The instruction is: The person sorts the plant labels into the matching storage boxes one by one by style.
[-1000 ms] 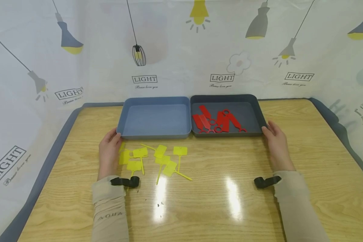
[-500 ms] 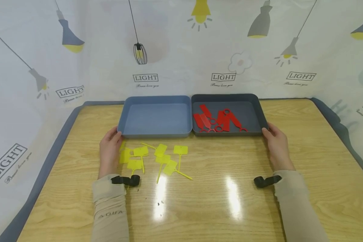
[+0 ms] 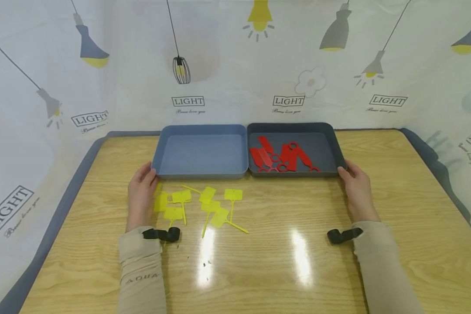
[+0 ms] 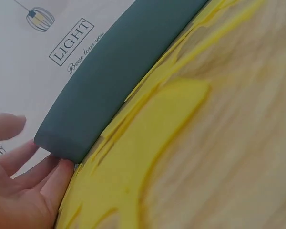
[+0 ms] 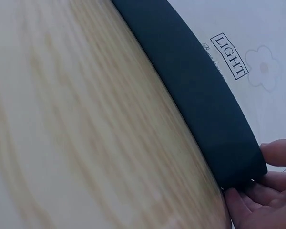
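A blue tray (image 3: 202,155) and a dark grey tray (image 3: 310,150) stand side by side at the back of the table, their long walls facing me. My left hand (image 3: 140,196) touches the blue tray's near left corner; in the left wrist view its fingertips (image 4: 64,167) rest low against that corner. At the dark tray's near right corner, my right hand (image 3: 359,192) presses with thumb and fingers. Several red ring-ended tags (image 3: 284,157) lie inside the dark tray. Several yellow stemmed tags (image 3: 209,206) are scattered on the wood before the blue tray, some beside my left wrist.
The wooden table (image 3: 267,261) ends at the back against a white printed curtain (image 3: 235,65), which also hangs along both sides. Black camera mounts (image 3: 168,234) sit at the wrists. Small dark specks lie on the wood in front of the yellow tags.
Both hands stay at the tray corners. The whole view shifts slightly between frames; trays and tags keep their places.
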Demonstrator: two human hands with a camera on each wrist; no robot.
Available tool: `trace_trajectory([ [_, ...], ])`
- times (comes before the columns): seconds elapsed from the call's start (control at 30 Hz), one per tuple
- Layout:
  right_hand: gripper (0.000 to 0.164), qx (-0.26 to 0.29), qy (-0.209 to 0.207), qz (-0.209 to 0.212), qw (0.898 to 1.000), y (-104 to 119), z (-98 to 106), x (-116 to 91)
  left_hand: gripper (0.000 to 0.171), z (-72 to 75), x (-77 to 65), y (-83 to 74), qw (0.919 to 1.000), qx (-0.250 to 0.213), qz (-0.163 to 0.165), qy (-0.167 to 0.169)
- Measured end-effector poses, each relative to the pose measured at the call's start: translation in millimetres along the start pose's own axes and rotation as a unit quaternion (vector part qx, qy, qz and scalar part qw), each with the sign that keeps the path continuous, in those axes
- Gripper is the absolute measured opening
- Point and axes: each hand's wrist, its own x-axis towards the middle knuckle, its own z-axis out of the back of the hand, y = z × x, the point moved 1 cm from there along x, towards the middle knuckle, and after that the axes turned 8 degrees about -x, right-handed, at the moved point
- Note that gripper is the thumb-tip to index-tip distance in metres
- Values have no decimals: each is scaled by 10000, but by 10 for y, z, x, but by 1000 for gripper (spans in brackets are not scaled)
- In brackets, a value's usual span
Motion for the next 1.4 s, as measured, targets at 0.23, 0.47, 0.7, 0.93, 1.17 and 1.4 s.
trace_trajectory([
  [0.23, 55, 8, -70, 78, 9999, -17, -2, 8, 56, 48, -74, -87, 9986, -358, -301, 232],
  [0.47, 56, -37, -158, 62, 9998, -14, 12, 11, 47, 23, -106, -107, 9968, -736, -301, -18],
  [0.7, 56, 45, -80, 72, 9999, -18, 24, 17, 28, -2, -111, -32, 9973, -57, -28, -730],
  [0.93, 55, 141, -40, 22, 9999, -13, 14, 10, 36, -70, -196, -45, 9833, 1764, -288, -353],
  [1.17, 56, 20, -4, 69, 10000, -8, 15, -2, 45, -192, -281, -142, 9015, 4154, -808, 913],
  [1.4, 57, 44, 38, 91, 9999, 3, 16, -7, 40, -340, -345, -185, 8565, 4886, -1142, 1207],
])
